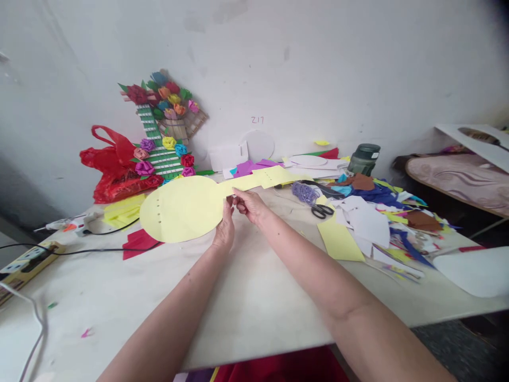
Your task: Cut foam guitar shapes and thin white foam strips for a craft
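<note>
A pale yellow paper guitar cutout [186, 207] is held up over the table, its round body to the left and its narrow neck reaching right to a wider head. Short rows of dark dots mark the body and the head. My left hand [226, 228] grips the body's right edge, near where the neck begins. Just beside it, my right hand [247, 205] pinches the lower edge of the neck. The fingers behind the paper are partly hidden.
Black-handled scissors [322, 211], purple string [304, 193] and paper scraps [368, 223] lie right. A dark green jar [363, 159] stands behind. At left are a flower craft [165, 132], a red plastic bag [109, 167], a glue gun [66, 223] and a power strip [29, 265].
</note>
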A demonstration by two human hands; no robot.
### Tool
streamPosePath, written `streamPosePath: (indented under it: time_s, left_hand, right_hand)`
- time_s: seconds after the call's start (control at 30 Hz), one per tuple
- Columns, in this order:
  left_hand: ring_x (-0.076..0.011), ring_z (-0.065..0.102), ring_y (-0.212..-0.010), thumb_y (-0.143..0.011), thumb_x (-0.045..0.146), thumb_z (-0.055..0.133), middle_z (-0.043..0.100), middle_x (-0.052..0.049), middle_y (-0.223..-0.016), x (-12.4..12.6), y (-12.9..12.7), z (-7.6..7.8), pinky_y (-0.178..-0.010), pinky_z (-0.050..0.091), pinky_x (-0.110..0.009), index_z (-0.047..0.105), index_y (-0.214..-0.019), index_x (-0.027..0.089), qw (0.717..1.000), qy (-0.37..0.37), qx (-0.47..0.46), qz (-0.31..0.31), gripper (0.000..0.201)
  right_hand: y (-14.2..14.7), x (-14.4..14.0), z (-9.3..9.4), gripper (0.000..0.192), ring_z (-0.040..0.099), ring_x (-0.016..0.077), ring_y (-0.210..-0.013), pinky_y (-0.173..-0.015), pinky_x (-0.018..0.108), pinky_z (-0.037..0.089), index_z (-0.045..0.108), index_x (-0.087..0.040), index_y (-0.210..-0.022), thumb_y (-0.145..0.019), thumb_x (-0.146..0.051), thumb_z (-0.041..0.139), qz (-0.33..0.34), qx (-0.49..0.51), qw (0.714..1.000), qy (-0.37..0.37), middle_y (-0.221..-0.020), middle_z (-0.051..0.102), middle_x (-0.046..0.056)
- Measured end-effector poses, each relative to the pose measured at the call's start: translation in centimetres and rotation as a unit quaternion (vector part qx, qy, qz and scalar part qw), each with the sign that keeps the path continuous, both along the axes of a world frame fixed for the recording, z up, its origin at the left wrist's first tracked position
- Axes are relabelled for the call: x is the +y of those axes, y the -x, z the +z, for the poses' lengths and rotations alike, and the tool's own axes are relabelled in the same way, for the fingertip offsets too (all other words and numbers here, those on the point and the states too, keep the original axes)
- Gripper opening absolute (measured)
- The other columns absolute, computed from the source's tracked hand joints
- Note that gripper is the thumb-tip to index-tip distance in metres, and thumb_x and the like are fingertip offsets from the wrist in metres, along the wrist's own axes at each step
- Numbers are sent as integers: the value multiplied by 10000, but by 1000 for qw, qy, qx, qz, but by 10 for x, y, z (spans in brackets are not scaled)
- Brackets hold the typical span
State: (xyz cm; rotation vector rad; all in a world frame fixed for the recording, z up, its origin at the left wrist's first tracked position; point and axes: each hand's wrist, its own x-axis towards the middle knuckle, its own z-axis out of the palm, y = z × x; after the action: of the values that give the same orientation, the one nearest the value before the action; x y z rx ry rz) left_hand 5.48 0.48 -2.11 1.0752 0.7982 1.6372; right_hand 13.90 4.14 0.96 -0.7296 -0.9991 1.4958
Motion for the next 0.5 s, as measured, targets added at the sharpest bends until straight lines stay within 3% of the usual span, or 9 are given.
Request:
streamPosePath:
  time_s: [0.13,0.23,0.37,0.5]
  left_hand:
    - [-166,405,-1233,-910,429,278,464,-56,-1326,7,4,4,-1038,283,-314,556,-1136,218,998,-15,-65,12,416]
    - [-189,498,-1149,-917,415,235,455,-69,-1331,13,19,14,-1016,316,-357,501,-1184,239,988,1,-151,25,416]
    - [-226,586,-1024,-913,408,233,485,-113,-1288,20,43,24,-932,406,-415,463,-1203,221,976,12,-216,19,414]
    - [-222,608,-981,-909,358,259,531,-132,-1216,24,61,24,-875,452,-406,478,-1150,190,970,22,-238,49,366]
  right_hand:
    - [-4,-2,-2,312,360,33,-336,-328,160,189,561,-136,-764,-676,-422,650,39,-16,999,16,-505,578,-12]
    - [-9,-1,-6,388,422,53,-370,-334,159,264,531,-149,-873,-700,-486,617,33,11,998,48,-605,638,32]
    - [-18,2,-12,392,491,78,-418,-358,178,356,530,-147,-869,-757,-523,529,-64,93,990,81,-646,641,43]
    - [-27,8,-17,362,504,79,-437,-376,178,376,549,-148,-846,-746,-496,537,-174,131,972,91,-608,593,10]
